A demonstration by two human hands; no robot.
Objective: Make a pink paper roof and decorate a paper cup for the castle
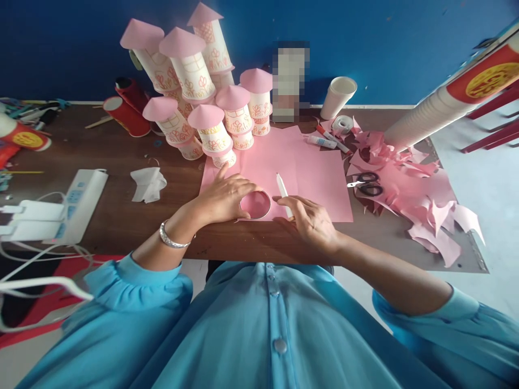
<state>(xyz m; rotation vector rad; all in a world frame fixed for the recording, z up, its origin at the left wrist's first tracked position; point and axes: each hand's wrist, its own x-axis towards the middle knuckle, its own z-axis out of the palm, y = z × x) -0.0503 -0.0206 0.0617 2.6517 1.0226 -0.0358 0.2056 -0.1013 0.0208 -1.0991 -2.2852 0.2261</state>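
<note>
A large sheet of pink paper [320, 183] lies at the front of the wooden table. My left hand [223, 197] curves round a thin-rimmed ring [269, 203] on the sheet's near edge, thumb and fingers against its side; pink shows inside it, and I cannot tell whether it is hollow or a lid. In my right hand [312, 219] is a white marker [281, 186], its tip pointing up and away from me, clear of the ring. Behind my left hand stand several paper-cup towers [217, 138] with pink cone roofs and orange drawings.
Right of the sheet lie pink scraps [421, 183] with black-handled scissors [368, 184]. A glue tube [322, 142], a tape roll [343, 124], a white cup [338, 97] and a tall cup stack [425, 116] stand behind. A power strip [83, 205] with cables lies left.
</note>
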